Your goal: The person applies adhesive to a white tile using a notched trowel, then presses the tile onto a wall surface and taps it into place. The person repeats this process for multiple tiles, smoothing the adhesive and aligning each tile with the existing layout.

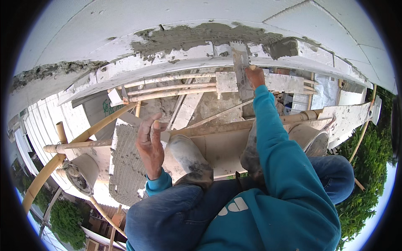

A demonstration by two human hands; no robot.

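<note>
My right hand (255, 78) is stretched far forward, its fingers wrapped round the handle of a plastering trowel (240, 67). The trowel's flat, mortar-smeared blade reaches up to the edge of the white block wall (184, 55). Wet grey mortar (209, 34) lies in a rough band along the wall just beyond it. Raised over my knees, my left hand (150, 144) holds nothing that I can see; its dusty fingers are extended and partly apart. Close to its left stands a pale block (127, 161) with a ridged coat of grey mortar on its face.
Under my boots runs a plank platform (222, 146) on bamboo poles (104, 121). A mortar-caked bucket (87, 169) hangs at the left; another bucket (310, 138) is at the right. Below, beyond the platform's edge, are more bamboo rails (176, 91), boards and a drop to lower ground.
</note>
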